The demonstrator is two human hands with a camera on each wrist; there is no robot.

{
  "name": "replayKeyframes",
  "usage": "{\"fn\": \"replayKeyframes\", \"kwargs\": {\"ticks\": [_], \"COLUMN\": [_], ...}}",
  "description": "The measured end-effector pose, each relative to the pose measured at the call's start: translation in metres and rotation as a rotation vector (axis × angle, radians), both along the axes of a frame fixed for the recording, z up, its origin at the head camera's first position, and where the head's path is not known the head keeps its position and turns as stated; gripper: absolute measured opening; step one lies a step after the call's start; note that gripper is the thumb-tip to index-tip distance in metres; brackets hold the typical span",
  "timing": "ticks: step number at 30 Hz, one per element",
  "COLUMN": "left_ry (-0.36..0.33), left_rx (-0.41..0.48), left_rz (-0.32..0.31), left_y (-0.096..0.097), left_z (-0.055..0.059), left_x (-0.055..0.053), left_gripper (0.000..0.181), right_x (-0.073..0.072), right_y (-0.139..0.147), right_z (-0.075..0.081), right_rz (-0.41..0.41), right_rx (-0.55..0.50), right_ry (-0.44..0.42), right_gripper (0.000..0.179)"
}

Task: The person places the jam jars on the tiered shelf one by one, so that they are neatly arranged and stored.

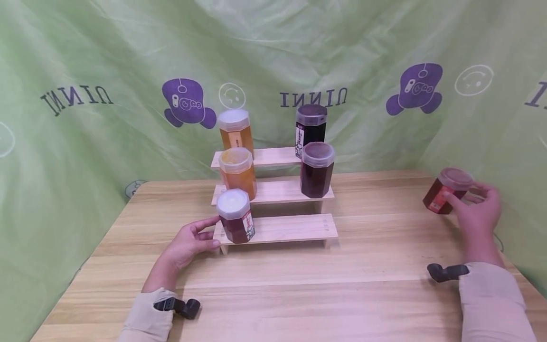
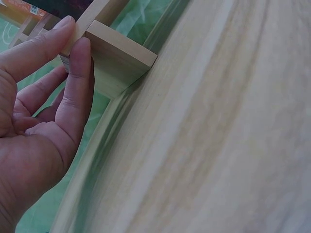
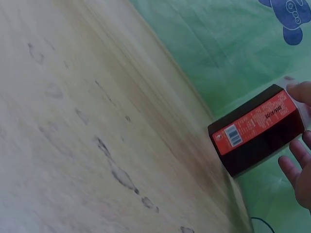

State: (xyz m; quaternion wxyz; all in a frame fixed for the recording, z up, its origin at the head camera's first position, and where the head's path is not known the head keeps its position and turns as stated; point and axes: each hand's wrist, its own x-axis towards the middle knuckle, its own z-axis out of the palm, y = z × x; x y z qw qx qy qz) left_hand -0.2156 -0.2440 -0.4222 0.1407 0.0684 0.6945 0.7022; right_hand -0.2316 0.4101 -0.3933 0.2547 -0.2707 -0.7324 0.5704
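Observation:
My left hand [image 1: 188, 244] is at the left end of the bottom step of a three-step wooden rack [image 1: 295, 229]. Thumb and index finger pinch the end of its board [image 2: 80, 29], as the left wrist view shows. Close by that hand, a dark red jar with a white lid [image 1: 235, 216] stands on this step. Far to the right, my right hand [image 1: 479, 209] grips a dark jar with a red label [image 1: 446, 192] between thumb and fingers. This jar leans, its base low over the table; in the right wrist view its label [image 3: 255, 121] carries a barcode.
Two orange jars, one on the middle step [image 1: 237, 175] and one on the top step [image 1: 236, 133], stand at the left. Opposite them at the right are two dark jars [image 1: 317, 171] [image 1: 311, 128]. A green printed curtain [image 1: 256, 47] hangs behind the wooden table [image 1: 299, 294].

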Motion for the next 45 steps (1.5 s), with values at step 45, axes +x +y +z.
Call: {"fn": "replayKeyframes", "kwargs": {"ticks": [45], "left_ry": [-0.004], "left_rx": [-0.006], "left_rz": [0.003], "left_y": [0.0], "left_z": [0.002], "left_x": [0.001], "left_gripper": [0.077], "right_x": [-0.014], "right_y": [-0.003], "right_z": [-0.001], "right_rz": [0.007], "right_rx": [0.018], "right_ry": [-0.081], "right_gripper": [0.092]}}
